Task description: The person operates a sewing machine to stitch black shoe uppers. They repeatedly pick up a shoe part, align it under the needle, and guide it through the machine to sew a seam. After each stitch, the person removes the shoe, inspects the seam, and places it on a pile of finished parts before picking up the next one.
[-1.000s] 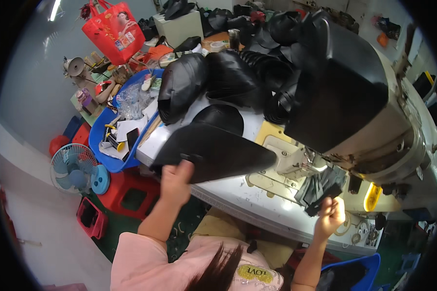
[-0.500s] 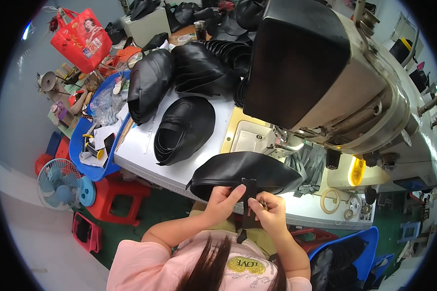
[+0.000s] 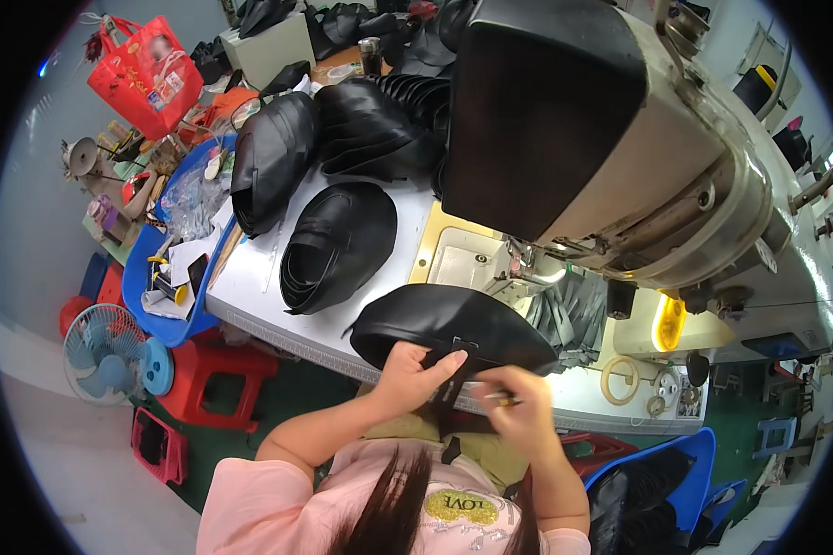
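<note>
In the head view, a curved black panel (image 3: 453, 314) is being held by the left hand (image 3: 415, 381), with the thumb being pressed onto its near edge and the fingers being partly hidden by it. The panel is being presented just beyond that hand, above the front edge of the white worktop (image 3: 254, 287); whether it is also being supported there cannot be told. A dark strap (image 3: 451, 387) is being pinched under the same thumb and is being hung between the two hands.

The right hand (image 3: 525, 412) is being blurred, its fingers being curled around a small object (image 3: 502, 398) whose kind cannot be made out; it is being held just beside the strap and near the left hand.

Beyond both hands, the scene is being dominated by a sewing machine (image 3: 541, 120). Grey strips (image 3: 569, 319) are being seen beyond the right hand, and a cream ring (image 3: 604, 379) is being shown to its right. A coiled black stack (image 3: 342, 245) is being borne by the worktop, beyond the left hand and to its left. Farther left of that hand, a red stool (image 3: 192, 368) is being seen.
</note>
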Tool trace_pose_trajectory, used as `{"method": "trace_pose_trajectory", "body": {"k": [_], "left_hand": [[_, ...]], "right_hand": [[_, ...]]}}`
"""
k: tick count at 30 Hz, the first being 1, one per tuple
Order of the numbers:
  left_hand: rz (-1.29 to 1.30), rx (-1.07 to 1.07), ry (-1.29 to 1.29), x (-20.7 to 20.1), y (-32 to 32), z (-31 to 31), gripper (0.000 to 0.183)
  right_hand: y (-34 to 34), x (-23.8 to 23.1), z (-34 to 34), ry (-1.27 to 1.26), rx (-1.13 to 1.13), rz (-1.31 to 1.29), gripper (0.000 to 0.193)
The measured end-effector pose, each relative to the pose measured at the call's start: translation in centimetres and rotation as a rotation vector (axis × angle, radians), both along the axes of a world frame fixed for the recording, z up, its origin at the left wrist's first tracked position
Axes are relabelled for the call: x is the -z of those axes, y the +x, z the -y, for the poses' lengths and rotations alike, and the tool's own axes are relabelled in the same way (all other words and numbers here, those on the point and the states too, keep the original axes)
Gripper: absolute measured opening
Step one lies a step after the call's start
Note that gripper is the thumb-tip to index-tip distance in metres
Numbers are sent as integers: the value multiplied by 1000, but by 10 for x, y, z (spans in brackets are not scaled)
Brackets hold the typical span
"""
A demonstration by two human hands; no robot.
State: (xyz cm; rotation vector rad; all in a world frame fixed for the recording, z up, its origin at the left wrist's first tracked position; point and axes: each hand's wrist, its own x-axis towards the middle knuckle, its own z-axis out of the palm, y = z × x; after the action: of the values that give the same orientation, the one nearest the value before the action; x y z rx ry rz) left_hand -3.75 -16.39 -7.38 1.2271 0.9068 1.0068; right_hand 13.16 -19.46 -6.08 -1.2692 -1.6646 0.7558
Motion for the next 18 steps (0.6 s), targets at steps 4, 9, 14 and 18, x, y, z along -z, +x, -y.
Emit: {"method": "trace_pose_trajectory", "body": {"k": [4,9,14,18], "left_hand": [[-256,169,76,-15,-11,-13,16],[-293,264,294,-12,-6,-20,21],[-363,266,395,-13,-8,-33,24],[-438,248,177,-25,-11,-33,22]], "right_hand": [[22,-34,-25,197,194,143,26],[35,-17,-54,-719,-292,-465,37],[22,-15,-58,-684,-199,-510,43],[11,-25,-59,-593,-170,-374,27]]}}
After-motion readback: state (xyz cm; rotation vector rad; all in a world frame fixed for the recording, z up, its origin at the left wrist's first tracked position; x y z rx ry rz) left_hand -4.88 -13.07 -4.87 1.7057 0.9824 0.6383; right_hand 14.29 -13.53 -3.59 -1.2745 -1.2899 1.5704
